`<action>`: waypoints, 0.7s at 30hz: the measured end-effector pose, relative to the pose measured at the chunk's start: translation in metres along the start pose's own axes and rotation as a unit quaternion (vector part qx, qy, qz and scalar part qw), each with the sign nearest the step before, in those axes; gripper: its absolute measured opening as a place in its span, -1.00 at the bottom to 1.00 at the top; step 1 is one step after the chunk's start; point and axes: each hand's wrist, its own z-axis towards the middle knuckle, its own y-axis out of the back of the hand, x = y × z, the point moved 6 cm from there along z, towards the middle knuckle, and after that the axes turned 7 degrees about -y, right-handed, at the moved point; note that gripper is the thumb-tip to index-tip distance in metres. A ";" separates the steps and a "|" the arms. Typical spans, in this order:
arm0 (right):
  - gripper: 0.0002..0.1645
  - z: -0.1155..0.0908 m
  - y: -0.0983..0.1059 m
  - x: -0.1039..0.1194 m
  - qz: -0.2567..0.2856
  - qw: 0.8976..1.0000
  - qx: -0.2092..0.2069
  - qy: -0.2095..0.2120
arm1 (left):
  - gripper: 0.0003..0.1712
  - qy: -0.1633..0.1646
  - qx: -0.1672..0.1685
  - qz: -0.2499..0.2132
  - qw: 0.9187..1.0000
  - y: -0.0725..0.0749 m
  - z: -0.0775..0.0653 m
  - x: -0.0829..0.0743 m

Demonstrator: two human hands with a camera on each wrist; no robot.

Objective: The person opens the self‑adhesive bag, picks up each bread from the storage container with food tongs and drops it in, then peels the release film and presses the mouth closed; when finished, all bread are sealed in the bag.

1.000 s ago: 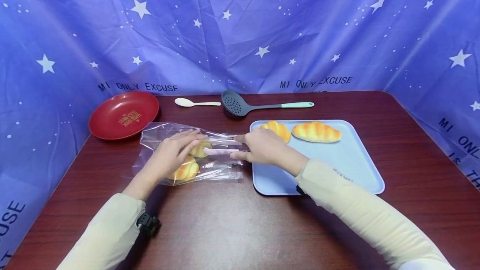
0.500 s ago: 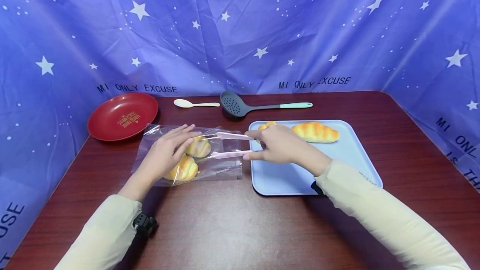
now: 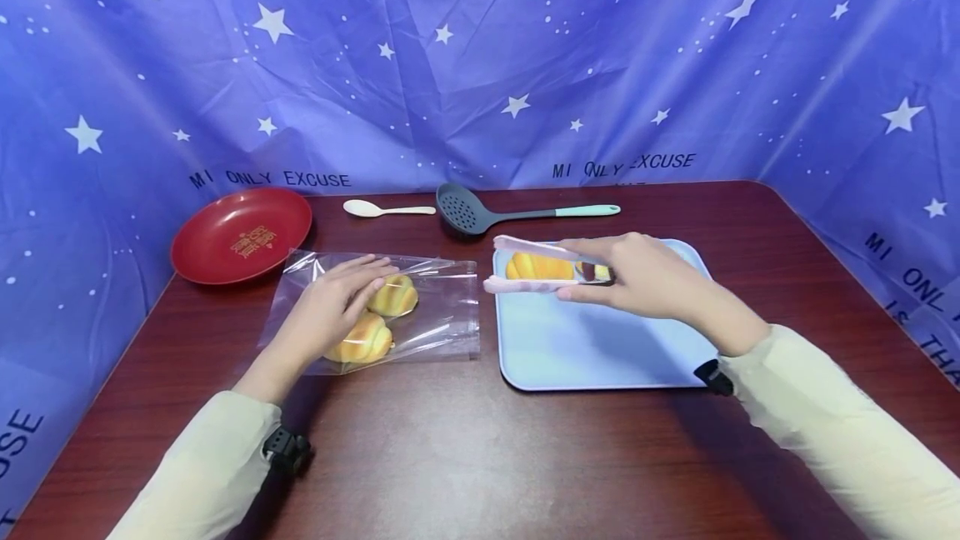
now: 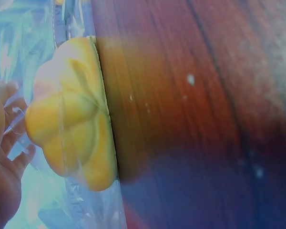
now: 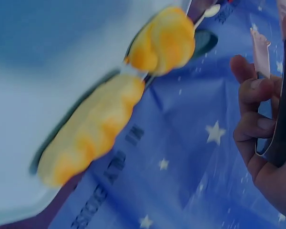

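My left hand [image 3: 326, 300] rests with fairly straight fingers on a clear plastic bag [image 3: 442, 332]. Inside the bag lie two bread rolls, a browner one [image 3: 395, 297] by the fingertips and a golden one [image 3: 366, 338] nearer me, also large in the left wrist view. Over the light blue tray [image 3: 585, 348], my right hand [image 3: 648, 273] grips metal tongs [image 3: 528, 285] with pink tips, their arms spread and nothing held. A rounded golden bread roll [image 3: 536, 266] shows between the arms. The long bread [image 5: 90, 131] on the tray is mostly hidden behind the right hand in the head view.
A red plate [image 3: 225, 248] sits at the back left. Along the back edge lie a cream spoon [image 3: 363, 208] and a dark slotted ladle [image 3: 461, 211] with a mint handle end. A blue starry cloth [image 3: 480, 65] hangs behind the table.
My right hand has drawn the tongs rightward out of the bag's mouth and over the tray. The bag has flattened, and both rolls remain inside. The left hand has barely moved.
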 end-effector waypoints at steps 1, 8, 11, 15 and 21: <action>-0.23 -0.003 0.004 -0.005 -0.002 1.000 -0.003 -0.005 | -0.67 0.001 0.002 0.001 1.000 0.000 0.000 0.000; -0.23 -0.026 0.025 -0.045 0.009 0.998 -0.010 -0.062 | -0.65 0.003 0.009 0.009 1.000 -0.002 -0.001 0.001; -0.23 -0.036 0.030 -0.064 0.006 0.996 -0.008 -0.084 | -0.66 -0.002 0.006 0.011 1.000 -0.001 -0.002 0.001; -0.21 -0.046 0.033 -0.088 -0.016 0.995 -0.001 -0.101 | -0.66 -0.004 0.003 0.008 1.000 -0.001 -0.002 0.001; -0.17 -0.059 0.035 -0.125 -0.035 0.989 0.012 -0.145 | -0.68 -0.016 -0.004 0.001 1.000 -0.001 0.000 -0.002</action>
